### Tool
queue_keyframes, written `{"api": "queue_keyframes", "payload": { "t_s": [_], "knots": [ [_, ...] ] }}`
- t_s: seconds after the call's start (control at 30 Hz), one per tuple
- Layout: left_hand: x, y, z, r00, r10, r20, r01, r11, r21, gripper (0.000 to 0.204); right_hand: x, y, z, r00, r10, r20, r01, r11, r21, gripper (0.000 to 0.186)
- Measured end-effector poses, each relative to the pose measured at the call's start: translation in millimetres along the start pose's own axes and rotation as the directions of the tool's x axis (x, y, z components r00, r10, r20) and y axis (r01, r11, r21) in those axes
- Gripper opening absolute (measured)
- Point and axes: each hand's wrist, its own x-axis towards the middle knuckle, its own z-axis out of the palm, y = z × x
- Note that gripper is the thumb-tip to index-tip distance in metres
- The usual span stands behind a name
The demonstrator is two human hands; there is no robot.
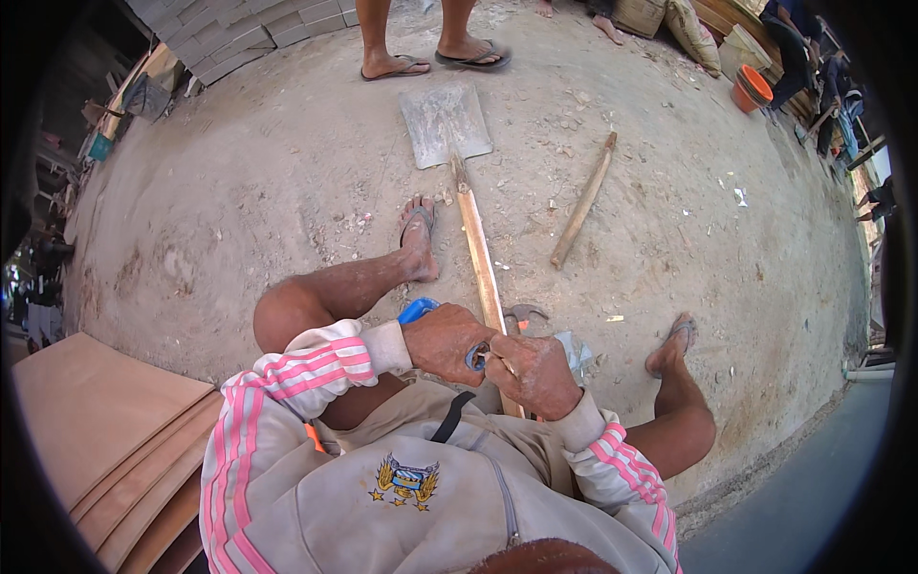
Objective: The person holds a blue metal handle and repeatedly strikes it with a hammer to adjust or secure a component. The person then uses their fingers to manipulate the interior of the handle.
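Observation:
My left hand (pixel 446 341) is closed round a blue-handled thing (pixel 418 309); its kind is hidden by my fingers. A round blue-grey end (pixel 476 357) shows beside my fingers, and I cannot tell if it belongs to the same thing. My right hand (pixel 535 376) is closed against the left, with a thin light stick-like piece (pixel 503 363) at its fingers. Under both hands runs a pale wooden shaft (pixel 480 253), joined at its far end to a flat grey shovel blade (pixel 446 126) on the ground. A hammer head (pixel 526 313) lies just right of the shaft.
A loose round wooden stick (pixel 584 201) lies right of the shovel. A person in flip-flops (pixel 476 55) stands beyond the blade. Plywood sheets (pixel 115 411) are stacked at left, grey blocks (pixel 229 38) far left. Orange buckets (pixel 752 88) stand far right. My feet (pixel 417 234) flank the shaft.

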Motion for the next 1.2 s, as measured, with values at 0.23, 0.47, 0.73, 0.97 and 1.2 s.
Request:
{"api": "queue_keyframes", "payload": {
  "t_s": [0.23,0.47,0.73,0.97,1.2],
  "knots": [
    [6.5,-4.9,0.8,0.995,0.006,-0.098,0.010,0.987,0.163,0.038,2.6,6.5,11.9,0.992,0.080,-0.100,-0.066,0.989,0.134,0.014],
    [18.5,40.3,-66.8,0.979,0.155,-0.130,-0.124,0.968,0.220,0.035,26.8,-22.5,-39.6,0.979,0.139,-0.151,-0.091,0.952,0.291,0.016],
    [61.2,80.9,-98.7,0.922,0.353,-0.156,-0.348,0.936,0.058,0.033,22.3,-26.5,-107.0,0.959,-0.057,-0.279,0.063,0.998,0.012,0.016],
    [89.6,102.9,-101.4,0.924,0.378,-0.060,-0.354,0.905,0.236,0.040,4.2,-2.3,-107.3,0.861,-0.100,-0.498,0.091,0.995,-0.042,0.025],
    [114.9,91.8,-93.9,0.921,0.390,0.019,-0.382,0.889,0.253,0.036,-8.1,16.9,-104.9,0.871,0.047,-0.490,0.023,0.990,0.136,0.035]
  ]
}}
